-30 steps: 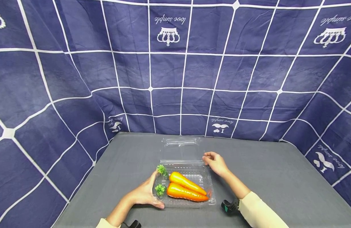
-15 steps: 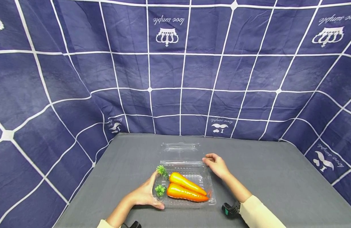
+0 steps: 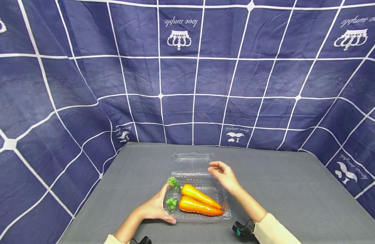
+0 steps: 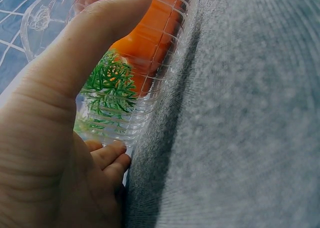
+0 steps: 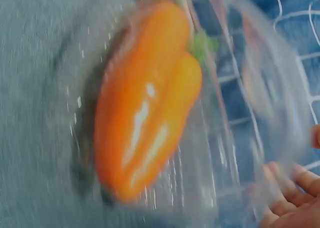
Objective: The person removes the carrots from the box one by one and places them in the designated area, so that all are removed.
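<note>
A clear plastic clamshell container (image 3: 199, 220) stands on the table in the head view, its lid (image 3: 192, 158) tipped back. Inside lie two orange toy carrots (image 3: 200, 206), with green leafy tops (image 3: 171, 203) toward the left. My left hand (image 3: 155, 207) grips the container's left side, thumb at the front and fingers toward the back. Close to the right edge of the lid is my right hand (image 3: 225, 176), fingers loosely bent. In the right wrist view its fingers (image 5: 285, 190) appear through the blurred clear plastic; whether they touch it I cannot tell.
A grey cloth-covered table (image 3: 285, 189) spreads around the container. Behind and beside it hang dark blue curtains (image 3: 217, 78) with white grid lines. A black wrist device (image 3: 243, 228) sits at my right wrist.
The lid sank lower between the first and second frames. My right hand has since moved a little left and up, toward the lid. My left hand stays at the container's side.
</note>
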Motion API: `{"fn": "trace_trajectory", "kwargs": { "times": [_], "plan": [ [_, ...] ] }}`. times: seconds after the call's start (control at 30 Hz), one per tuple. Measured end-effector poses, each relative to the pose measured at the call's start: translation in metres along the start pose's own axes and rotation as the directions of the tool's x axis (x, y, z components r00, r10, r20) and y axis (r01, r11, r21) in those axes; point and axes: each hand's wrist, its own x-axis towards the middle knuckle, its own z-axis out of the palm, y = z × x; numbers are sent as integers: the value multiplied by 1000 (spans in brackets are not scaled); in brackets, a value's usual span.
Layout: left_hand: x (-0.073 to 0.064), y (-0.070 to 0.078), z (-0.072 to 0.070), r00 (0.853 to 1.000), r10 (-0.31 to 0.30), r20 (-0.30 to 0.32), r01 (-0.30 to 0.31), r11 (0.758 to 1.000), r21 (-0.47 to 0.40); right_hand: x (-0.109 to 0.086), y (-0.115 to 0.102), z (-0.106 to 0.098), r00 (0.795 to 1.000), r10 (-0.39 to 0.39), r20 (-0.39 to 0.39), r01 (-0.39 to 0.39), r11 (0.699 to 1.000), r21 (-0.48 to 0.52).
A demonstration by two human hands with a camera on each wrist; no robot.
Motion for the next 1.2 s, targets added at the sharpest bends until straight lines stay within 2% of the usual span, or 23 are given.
{"fn": "trace_trajectory", "kwargs": {
  "times": [0.1, 0.23, 0.33, 0.63, 0.83, 1.2],
  "plan": [
    [0, 0, 0, 1000, 1, -2, -1, 1000, -3, -5, -4, 9, 996, -20, 92, 19, 1000, 16],
    [0, -1, 0, 1000, -1, 0, 1, 1000, 0, -12, -17, 20, 977, -30, 210, 32, 999, -8],
    [1, -1, 1, 1000, -3, 2, 3, 1000, -1, -16, -21, 28, 965, -33, 260, 40, 999, -23],
    [1, 1, 1, 1000, -11, 1, 11, 1000, -7, -10, 12, 41, 954, -16, 298, 50, 993, -105],
    [1, -1, 1, 1000, -27, 11, 27, 1000, -9, -11, 15, 42, 942, -5, 337, 69, 981, -179],
    [1, -2, 0, 1000, -12, 12, 13, 1000, -17, -11, 20, 43, 928, 7, 372, 106, 954, -281]
  ]
}}
